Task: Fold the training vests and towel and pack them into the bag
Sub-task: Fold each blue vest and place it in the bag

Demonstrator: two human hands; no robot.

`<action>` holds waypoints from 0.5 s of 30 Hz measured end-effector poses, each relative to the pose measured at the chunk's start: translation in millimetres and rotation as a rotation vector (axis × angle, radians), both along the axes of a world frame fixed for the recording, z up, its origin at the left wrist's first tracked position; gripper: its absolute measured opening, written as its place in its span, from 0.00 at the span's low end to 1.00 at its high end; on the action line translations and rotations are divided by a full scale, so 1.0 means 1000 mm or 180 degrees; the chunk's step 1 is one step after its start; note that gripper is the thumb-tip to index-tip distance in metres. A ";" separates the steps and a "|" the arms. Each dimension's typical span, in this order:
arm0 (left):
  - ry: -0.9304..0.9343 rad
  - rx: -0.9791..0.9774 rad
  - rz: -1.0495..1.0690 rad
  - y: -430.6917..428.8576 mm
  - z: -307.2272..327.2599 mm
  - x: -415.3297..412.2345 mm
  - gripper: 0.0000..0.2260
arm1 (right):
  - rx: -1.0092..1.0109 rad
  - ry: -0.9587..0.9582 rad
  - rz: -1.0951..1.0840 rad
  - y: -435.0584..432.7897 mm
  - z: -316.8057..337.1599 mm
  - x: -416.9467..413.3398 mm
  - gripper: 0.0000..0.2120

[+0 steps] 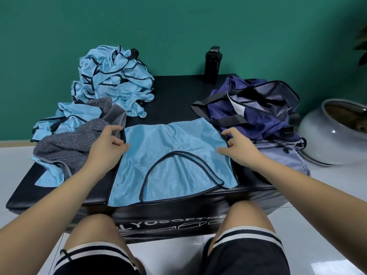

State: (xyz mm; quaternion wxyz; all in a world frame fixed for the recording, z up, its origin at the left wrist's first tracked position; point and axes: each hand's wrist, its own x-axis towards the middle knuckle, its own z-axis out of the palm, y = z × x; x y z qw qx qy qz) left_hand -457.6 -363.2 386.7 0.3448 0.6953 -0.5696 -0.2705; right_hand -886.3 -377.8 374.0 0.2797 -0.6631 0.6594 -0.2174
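Across the black padded box [178, 96], one blue vest [170, 155] lies flat at the near edge, open navy bag [268, 120] to its right, crumpled vest heap [113, 76] behind-left, striped towel [79, 143] left. The flat vest's side edges are pinched by the left grip [108, 144] and the right grip [240, 145].

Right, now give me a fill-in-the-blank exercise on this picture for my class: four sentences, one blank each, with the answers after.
1. The left hand and right hand hold the side edges of a flat vest coloured light ___.
2. The grey striped towel lies to the ___ of that vest.
3. The navy bag lies to the vest's ___.
4. The black bottle stands ___ at the far edge of the box.

Missing words: blue; left; right; upright
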 end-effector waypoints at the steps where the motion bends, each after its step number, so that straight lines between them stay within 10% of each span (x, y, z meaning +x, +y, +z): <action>1: 0.0359 0.0057 0.0021 -0.002 0.004 -0.003 0.22 | 0.0100 -0.0009 0.0000 0.002 0.001 0.000 0.30; 8: 0.2193 0.0241 0.0417 -0.009 0.018 -0.003 0.17 | -0.0284 0.0100 -0.0057 -0.002 0.012 -0.010 0.27; 15: 0.0417 0.0261 0.0320 0.016 0.002 0.008 0.26 | -0.0156 0.0768 0.0357 0.014 0.000 -0.007 0.38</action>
